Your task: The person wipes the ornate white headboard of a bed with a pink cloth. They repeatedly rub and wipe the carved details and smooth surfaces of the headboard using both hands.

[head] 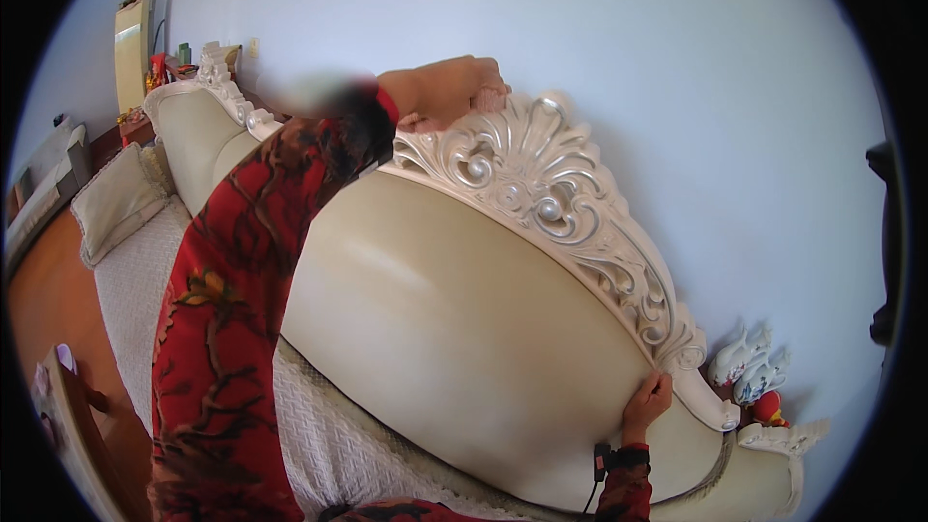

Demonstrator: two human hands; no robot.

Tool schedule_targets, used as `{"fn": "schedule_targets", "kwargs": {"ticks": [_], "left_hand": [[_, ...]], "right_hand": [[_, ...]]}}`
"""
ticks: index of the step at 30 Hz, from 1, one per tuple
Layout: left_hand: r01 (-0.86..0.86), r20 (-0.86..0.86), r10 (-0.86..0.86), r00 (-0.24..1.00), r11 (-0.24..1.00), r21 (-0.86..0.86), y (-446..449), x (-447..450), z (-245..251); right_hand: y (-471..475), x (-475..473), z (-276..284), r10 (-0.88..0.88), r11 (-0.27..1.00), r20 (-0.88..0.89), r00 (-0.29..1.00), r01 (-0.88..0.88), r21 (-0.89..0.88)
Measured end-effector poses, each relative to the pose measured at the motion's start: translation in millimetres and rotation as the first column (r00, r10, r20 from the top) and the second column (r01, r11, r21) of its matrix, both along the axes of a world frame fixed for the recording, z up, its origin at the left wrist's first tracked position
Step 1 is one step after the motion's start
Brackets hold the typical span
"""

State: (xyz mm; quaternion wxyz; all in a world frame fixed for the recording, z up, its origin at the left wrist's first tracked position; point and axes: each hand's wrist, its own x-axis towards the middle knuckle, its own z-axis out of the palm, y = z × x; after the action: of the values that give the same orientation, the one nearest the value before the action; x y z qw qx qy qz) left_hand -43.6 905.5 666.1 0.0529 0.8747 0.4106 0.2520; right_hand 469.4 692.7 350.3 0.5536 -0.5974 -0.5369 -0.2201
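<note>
A pink cloth (491, 99) is bunched in my left hand (446, 90), which presses it against the top of a carved sofa crest (507, 181). The crest is cream with silver highlights, cut in shell and scroll shapes. My left forearm, in a red patterned sleeve, crosses in front of the sofa and hides part of it. Lower right, my right hand (647, 400) has its fingers curled and touches the seam where the crest meets the padded backrest (449, 304). I see no object in it. A small dark device with a cord hangs by that wrist.
White porcelain vases (747, 366) with painted flowers stand behind the sofa's right end, beside a red ornament (768, 406). A fringed cushion (119, 199) leans at the far left. A textured cover (341, 435) lies on the seat. A wooden table (94, 442) is lower left.
</note>
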Motion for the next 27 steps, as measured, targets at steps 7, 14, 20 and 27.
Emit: {"fn": "schedule_targets", "kwargs": {"ticks": [7,14,20,27], "left_hand": [[0.020,0.217,0.004,0.976,0.994,-0.105,-11.2,-49.9,-31.4],[-0.009,0.236,-0.099,0.967,0.908,0.419,29.5,-17.1,-59.0],[0.149,0.004,-0.164,0.987,0.908,0.392,65.0,-8.0,-35.1],[0.142,-0.122,-0.115,0.986,0.959,0.245,102.4,13.9,-16.9]], "right_hand": [[0.6,2.1,0.3,-0.020,1.000,0.028,0.999,0.020,-0.002],[-0.2,2.9,-2.3,-0.023,1.000,-0.002,1.000,0.023,-0.002],[-0.5,0.7,-0.9,-0.022,1.000,-0.019,1.000,0.022,-0.019],[-4.1,-3.1,2.0,-0.013,1.000,-0.017,1.000,0.012,-0.011]]}}
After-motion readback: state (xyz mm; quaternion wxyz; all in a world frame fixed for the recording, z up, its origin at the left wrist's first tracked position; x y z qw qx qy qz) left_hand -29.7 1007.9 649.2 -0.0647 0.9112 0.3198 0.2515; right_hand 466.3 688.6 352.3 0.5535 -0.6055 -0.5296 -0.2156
